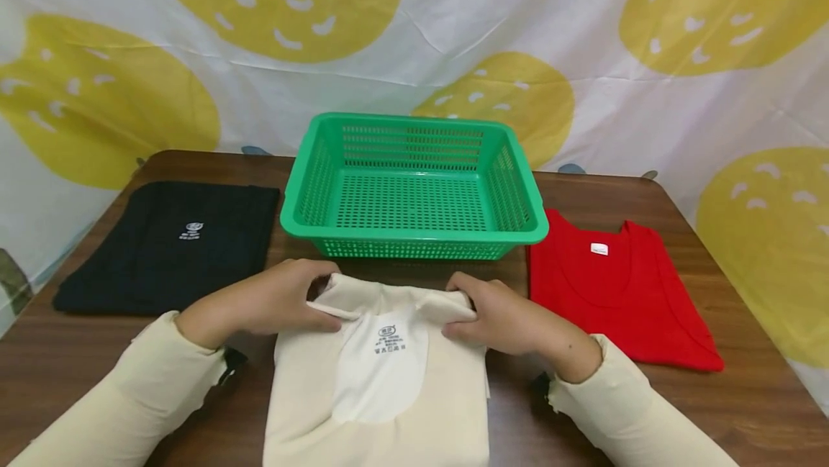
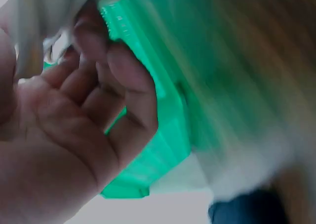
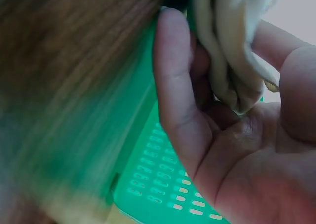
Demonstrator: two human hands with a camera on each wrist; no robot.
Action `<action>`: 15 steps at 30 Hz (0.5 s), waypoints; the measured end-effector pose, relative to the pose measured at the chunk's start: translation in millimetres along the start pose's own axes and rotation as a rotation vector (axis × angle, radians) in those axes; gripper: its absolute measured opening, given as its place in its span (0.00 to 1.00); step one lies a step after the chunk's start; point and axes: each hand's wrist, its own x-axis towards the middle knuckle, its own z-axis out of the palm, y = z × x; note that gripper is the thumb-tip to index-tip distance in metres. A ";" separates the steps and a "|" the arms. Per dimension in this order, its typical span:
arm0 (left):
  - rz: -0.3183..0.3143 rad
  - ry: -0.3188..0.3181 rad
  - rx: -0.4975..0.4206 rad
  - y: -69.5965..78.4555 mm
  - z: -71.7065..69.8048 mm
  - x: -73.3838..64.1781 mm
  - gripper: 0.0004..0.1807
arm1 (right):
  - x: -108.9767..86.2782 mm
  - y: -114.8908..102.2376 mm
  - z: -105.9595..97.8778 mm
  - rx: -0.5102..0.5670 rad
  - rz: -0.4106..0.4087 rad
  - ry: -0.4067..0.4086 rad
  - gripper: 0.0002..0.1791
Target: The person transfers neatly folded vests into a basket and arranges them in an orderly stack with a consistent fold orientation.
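A cream folded undershirt [image 1: 304, 395] with a printed neck label lies at the near middle of the table in the head view. My left hand [image 1: 285, 298] pinches its far left edge between thumb and fingers. At the far right edge my right hand [image 1: 495, 312] grips the fabric the same way. The right wrist view shows the layered cream cloth [image 3: 227, 51] between curled fingers and thumb. In the left wrist view the cloth at the top left is blurred, with the fingers [image 2: 133, 85] curled beside it.
Beyond the hands stands a green plastic basket [image 1: 414, 234] with nothing inside. A folded black garment [image 1: 155, 258] lies left of it, a red tank top [image 1: 648, 323] to the right. The brown table [image 1: 622, 197] meets a patterned cloth backdrop [image 1: 259, 107] behind.
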 end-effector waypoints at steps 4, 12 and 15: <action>0.037 0.013 -0.066 0.5 -2.6 -0.5 0.16 | 0.7 0.5 -0.2 0.033 -0.007 0.018 0.19; 0.014 -0.250 -0.057 -0.1 -16.3 -12.7 0.28 | -0.1 -1.1 -2.1 0.102 0.069 -0.073 0.31; 0.007 -0.308 -0.047 -0.8 -17.7 -15.3 0.34 | -0.9 -1.5 -2.6 0.090 0.077 -0.107 0.39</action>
